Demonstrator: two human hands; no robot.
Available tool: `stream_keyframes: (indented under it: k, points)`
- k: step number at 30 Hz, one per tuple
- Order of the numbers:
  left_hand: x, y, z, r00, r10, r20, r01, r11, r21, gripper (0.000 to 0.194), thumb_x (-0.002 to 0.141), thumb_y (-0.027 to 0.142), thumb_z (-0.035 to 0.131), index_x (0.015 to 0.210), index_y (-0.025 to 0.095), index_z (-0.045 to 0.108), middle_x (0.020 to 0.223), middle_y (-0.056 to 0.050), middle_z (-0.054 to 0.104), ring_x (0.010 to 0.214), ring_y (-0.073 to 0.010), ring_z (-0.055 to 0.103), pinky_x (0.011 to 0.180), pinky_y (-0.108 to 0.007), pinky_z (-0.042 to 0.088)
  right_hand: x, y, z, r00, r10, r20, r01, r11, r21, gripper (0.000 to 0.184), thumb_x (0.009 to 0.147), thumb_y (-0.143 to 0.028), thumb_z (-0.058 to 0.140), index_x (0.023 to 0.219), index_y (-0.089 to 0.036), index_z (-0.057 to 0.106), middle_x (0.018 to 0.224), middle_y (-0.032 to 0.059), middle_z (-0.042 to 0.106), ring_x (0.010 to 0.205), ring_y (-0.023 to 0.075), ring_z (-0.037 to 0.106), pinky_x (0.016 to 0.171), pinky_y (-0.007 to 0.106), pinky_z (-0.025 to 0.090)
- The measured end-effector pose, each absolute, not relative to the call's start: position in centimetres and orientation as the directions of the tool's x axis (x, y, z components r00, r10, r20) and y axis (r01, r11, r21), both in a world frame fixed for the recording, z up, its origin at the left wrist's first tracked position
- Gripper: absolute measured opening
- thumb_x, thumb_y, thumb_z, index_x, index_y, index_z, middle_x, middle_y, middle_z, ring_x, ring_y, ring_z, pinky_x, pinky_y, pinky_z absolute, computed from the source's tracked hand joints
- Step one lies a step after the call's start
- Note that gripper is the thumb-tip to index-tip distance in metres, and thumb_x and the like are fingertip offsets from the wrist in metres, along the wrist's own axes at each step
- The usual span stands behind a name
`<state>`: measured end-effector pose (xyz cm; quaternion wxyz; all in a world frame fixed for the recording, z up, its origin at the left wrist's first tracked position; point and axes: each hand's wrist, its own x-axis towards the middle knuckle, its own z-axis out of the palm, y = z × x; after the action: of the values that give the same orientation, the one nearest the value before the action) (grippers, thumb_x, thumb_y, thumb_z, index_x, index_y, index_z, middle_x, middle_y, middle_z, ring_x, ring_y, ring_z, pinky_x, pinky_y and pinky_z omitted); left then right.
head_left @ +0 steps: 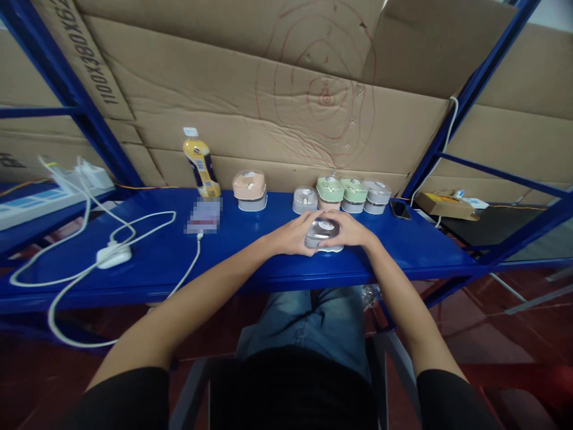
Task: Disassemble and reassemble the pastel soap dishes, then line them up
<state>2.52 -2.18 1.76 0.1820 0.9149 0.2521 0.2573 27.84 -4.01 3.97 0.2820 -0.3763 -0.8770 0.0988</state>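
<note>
Between my two hands sits a grey lidded container point(323, 230) with a round white label on its clear lid, near the front of the blue table point(242, 257). My left hand point(296, 235) wraps its left side, and my right hand point(350, 229) wraps its right side with the thumb across the front. The fingertips meet at the back. Just behind stand similar small containers: a grey one point(305, 200), a green-topped one point(330, 190), another green-topped one point(354, 193) and a grey pair point(377, 196). A peach-topped container point(249, 189) stands apart to the left.
A yellow drink bottle point(202, 164) stands at the back left, with a blurred-out device point(204, 215) on a white cable in front. A white charger point(113, 255) lies among looped cables. At right are a phone point(400, 209) and a small cardboard box point(447, 205). Cardboard lines the back.
</note>
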Motion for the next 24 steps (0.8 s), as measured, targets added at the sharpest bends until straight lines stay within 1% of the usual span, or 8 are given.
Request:
stream_keyframes:
  k: [4,10,13,15,17,20,22,24]
  points:
    - [2.3,-1.8,1.8,0.756,0.549,0.358,0.364,-0.806,0.467,0.117,0.073,0.045,0.087,0.172,0.019,0.03,0.172,-0.025,0.043,0.158,-0.0482,0.048,0.126,-0.063,0.047,27.9,-3.9,3.7,-0.564,0.72,0.404,0.612,0.693,-0.38,0.087,0.069,-0.07,0.095,0.143,-0.028,0.075,0.12,0.0098,0.078,0.109,0.0349,0.073,0.102,0.051,0.059]
    - [1.5,-0.3,1.7,0.76,0.564,0.322,0.369,-0.783,0.501,0.119,0.068,0.05,0.092,0.169,0.02,0.037,0.173,-0.022,0.047,0.16,-0.0464,0.046,0.13,-0.064,0.042,28.0,-3.7,2.6,-0.553,0.728,0.405,0.607,0.685,-0.402,0.1,0.065,-0.073,0.097,0.153,-0.034,0.069,0.137,0.0107,0.074,0.128,0.0408,0.07,0.115,0.061,0.054]
    - [1.2,0.0,1.7,0.751,0.55,0.365,0.351,-0.801,0.485,0.114,0.067,0.049,0.092,0.166,0.022,0.042,0.17,-0.019,0.053,0.157,-0.0447,0.051,0.129,-0.062,0.043,27.9,-3.8,2.5,-0.542,0.713,0.444,0.586,0.7,-0.408,0.102,0.065,-0.077,0.096,0.153,-0.033,0.068,0.141,0.0116,0.073,0.13,0.0407,0.069,0.117,0.06,0.053]
    - [1.0,0.1,2.0,0.714,0.571,0.405,0.372,-0.8,0.47,0.108,0.068,0.048,0.091,0.162,0.019,0.048,0.167,-0.019,0.056,0.155,-0.0445,0.054,0.13,-0.061,0.042,28.0,-3.8,2.7,-0.469,0.72,0.511,0.583,0.688,-0.432,0.1,0.069,-0.081,0.091,0.151,-0.03,0.068,0.144,0.0137,0.072,0.132,0.0402,0.068,0.117,0.059,0.053]
    - [0.6,0.2,2.4,0.633,0.628,0.453,0.426,-0.771,0.474,0.102,0.069,0.048,0.091,0.158,0.017,0.052,0.163,-0.02,0.059,0.151,-0.0446,0.057,0.13,-0.06,0.042,28.4,-3.8,3.1,-0.304,0.739,0.602,0.599,0.639,-0.483,0.086,0.083,-0.086,0.076,0.145,-0.027,0.071,0.141,0.0151,0.073,0.129,0.0378,0.07,0.114,0.057,0.055]
    - [0.2,0.6,3.3,0.411,0.73,0.546,0.511,-0.68,0.525,0.095,0.075,0.049,0.09,0.156,0.017,0.052,0.16,-0.02,0.062,0.148,-0.0417,0.06,0.129,-0.056,0.043,29.1,-3.6,3.4,-0.003,0.72,0.694,0.623,0.545,-0.561,0.067,0.103,-0.082,0.048,0.124,-0.025,0.077,0.125,0.0154,0.077,0.117,0.034,0.072,0.106,0.054,0.058]
    - [0.4,1.3,4.0,0.199,0.795,0.574,0.577,-0.568,0.587,0.093,0.08,0.049,0.088,0.157,0.016,0.048,0.161,-0.022,0.059,0.151,-0.0406,0.056,0.13,-0.054,0.042,29.3,-3.4,3.5,0.123,0.689,0.714,0.631,0.501,-0.592,0.065,0.106,-0.079,0.043,0.11,-0.024,0.077,0.113,0.0159,0.078,0.11,0.0338,0.073,0.1,0.053,0.059]
    - [1.1,2.3,4.7,0.009,0.846,0.533,0.634,-0.417,0.651,0.094,0.083,0.049,0.086,0.159,0.012,0.044,0.162,-0.026,0.054,0.155,-0.0422,0.051,0.13,-0.054,0.041,29.4,-3.2,3.5,0.183,0.68,0.71,0.634,0.471,-0.614,0.062,0.105,-0.078,0.045,0.1,-0.024,0.076,0.105,0.0155,0.077,0.102,0.0332,0.073,0.095,0.053,0.059]
